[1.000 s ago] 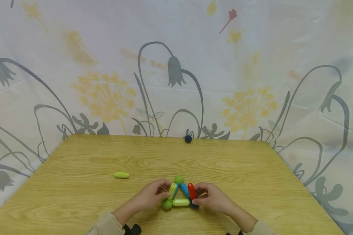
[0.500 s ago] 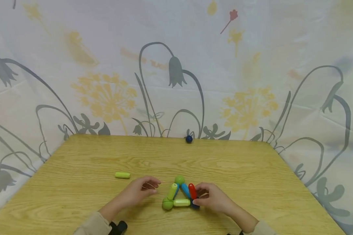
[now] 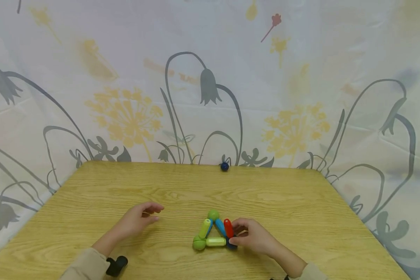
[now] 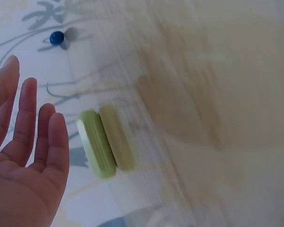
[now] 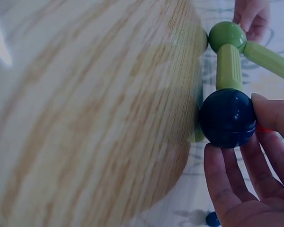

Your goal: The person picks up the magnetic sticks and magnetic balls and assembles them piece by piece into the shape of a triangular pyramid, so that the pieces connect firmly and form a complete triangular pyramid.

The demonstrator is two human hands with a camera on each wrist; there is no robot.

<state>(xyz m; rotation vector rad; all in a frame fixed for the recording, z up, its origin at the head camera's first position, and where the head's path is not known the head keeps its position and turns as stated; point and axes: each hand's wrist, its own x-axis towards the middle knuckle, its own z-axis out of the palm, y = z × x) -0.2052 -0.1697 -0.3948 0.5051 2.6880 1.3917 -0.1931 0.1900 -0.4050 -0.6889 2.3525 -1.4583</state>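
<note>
A triangle of magnetic rods and balls lies on the table. Two of its corners are green balls (image 3: 199, 243), the third a dark blue ball (image 5: 227, 118). Blue rods (image 3: 221, 228) and a light green rod (image 3: 215, 242) form the sides. A yellow-green rod (image 3: 205, 228) rises from the left green ball, a red rod (image 3: 228, 228) from the blue one. My right hand (image 3: 253, 235) holds the blue ball between thumb and fingers. Left of the triangle, my left hand (image 3: 139, 220) has relaxed fingers and holds nothing. Beside it lies a loose light green rod (image 4: 97, 144), hidden in the head view.
A loose dark blue ball (image 3: 224, 166) sits at the far edge of the wooden table (image 3: 283, 194). Behind that edge hangs a flower-printed cloth (image 3: 210, 116). A black strap piece (image 3: 117, 266) shows at the left wrist.
My left hand has let go of the triangle's left side and moved left, now covering the loose light green rod in the head view. My right hand stays on the blue ball.
</note>
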